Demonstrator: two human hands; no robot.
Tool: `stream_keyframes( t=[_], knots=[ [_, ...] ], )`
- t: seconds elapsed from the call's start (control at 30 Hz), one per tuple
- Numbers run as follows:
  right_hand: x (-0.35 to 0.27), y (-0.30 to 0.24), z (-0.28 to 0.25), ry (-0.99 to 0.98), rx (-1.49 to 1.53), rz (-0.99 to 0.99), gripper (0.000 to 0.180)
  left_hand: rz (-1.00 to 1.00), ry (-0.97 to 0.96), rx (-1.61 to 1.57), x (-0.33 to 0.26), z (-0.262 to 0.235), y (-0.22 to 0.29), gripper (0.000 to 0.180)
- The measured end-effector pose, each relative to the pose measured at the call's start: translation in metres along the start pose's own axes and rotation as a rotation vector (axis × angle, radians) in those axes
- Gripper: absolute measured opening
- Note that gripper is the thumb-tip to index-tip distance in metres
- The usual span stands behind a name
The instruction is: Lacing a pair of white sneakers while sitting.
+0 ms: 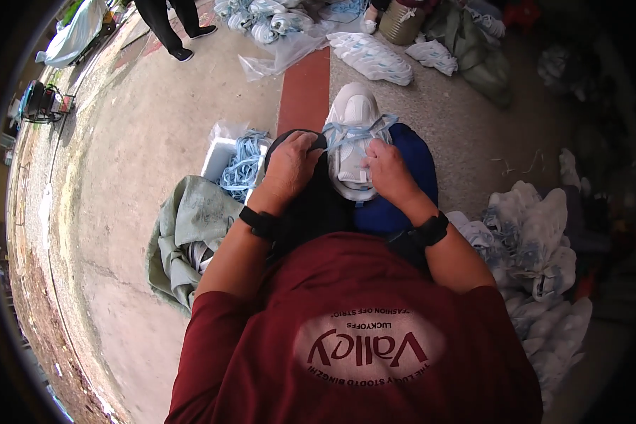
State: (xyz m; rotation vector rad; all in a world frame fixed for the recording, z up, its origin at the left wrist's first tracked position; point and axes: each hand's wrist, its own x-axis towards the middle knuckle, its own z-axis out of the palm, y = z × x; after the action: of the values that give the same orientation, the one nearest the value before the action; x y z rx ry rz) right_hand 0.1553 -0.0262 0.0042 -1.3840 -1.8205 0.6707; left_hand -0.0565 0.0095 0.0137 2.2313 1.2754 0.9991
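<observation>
A white sneaker (pixel 353 106) rests on my lap, its toe pointing away from me. Light blue shoelace (pixel 360 132) crosses its upper in loose strands. On the sneaker's left side, my left hand (pixel 292 166) is closed, fingertips pinched at a strand of the lace. My right hand (pixel 391 171) is closed too, thumb and forefinger pinching lace at the shoe's right side, close to the tongue. Both fingertips are partly hidden by the hands.
Left of my legs stands a white box (pixel 219 159) of blue laces, with a grey-green sack (pixel 184 233) nearer me. White shoes (pixel 530 247) are heaped at my right. Ahead lie a row of white shoes (pixel 371 58) and clear plastic bags (pixel 268 63). A person's legs (pixel 168 25) stand far left.
</observation>
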Motion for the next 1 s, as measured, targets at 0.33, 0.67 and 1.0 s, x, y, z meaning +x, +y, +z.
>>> stream_keyframes(
  t=[0.33, 0.67, 1.0],
  knots=[
    [-0.028, 0.021, -0.111, 0.084, -0.465, 0.065, 0.017, -0.107, -0.121, -0.019, -0.002, -0.033, -0.008, 0.012],
    [-0.189, 0.148, -0.281, 0.095, -0.716, 0.598, 0.016, -0.658, -0.267, -0.058, -0.116, -0.13, -0.09, 0.016],
    [0.015, 0.024, -0.059, 0.151, -0.386, -0.109, 0.008, -0.208, -0.096, 0.052, 0.04, 0.02, -0.025, 0.023]
  ],
)
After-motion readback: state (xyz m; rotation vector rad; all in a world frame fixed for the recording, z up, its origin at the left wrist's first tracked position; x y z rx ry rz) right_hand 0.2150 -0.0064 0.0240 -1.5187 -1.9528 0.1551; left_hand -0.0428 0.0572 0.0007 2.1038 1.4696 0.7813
